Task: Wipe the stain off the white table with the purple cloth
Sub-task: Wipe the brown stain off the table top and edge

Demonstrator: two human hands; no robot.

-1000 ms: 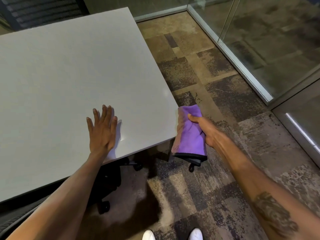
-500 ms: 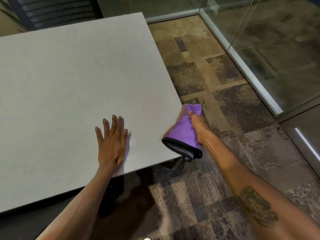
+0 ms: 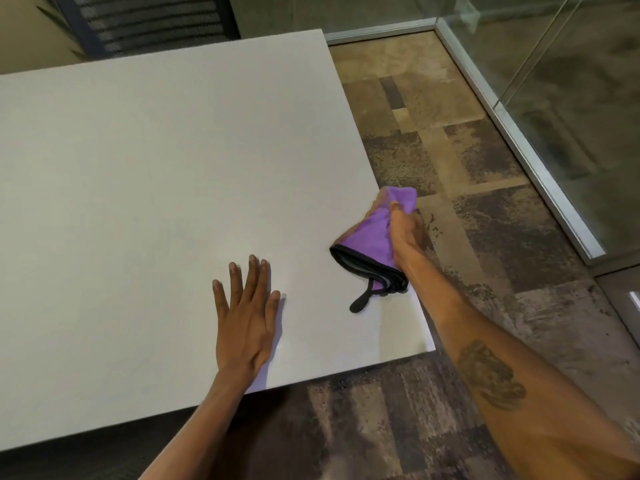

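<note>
The white table (image 3: 145, 188) fills the left and middle of the view. My left hand (image 3: 247, 317) lies flat on it near the front edge, fingers spread, holding nothing. My right hand (image 3: 403, 233) grips a folded purple cloth (image 3: 372, 239) with a black hem and a small black loop. The cloth hangs over the table's right edge near the front right corner. Its lower fold is over the tabletop. I cannot make out a stain on the table surface.
Patterned brown and grey carpet (image 3: 450, 174) lies to the right of and in front of the table. A glass partition with a metal floor rail (image 3: 519, 147) runs along the right. A dark mesh chair back (image 3: 149, 22) stands behind the table's far edge.
My right hand has brought the cloth up from below and beside the table edge onto the tabletop's right side. My left hand stays flat on the table.
</note>
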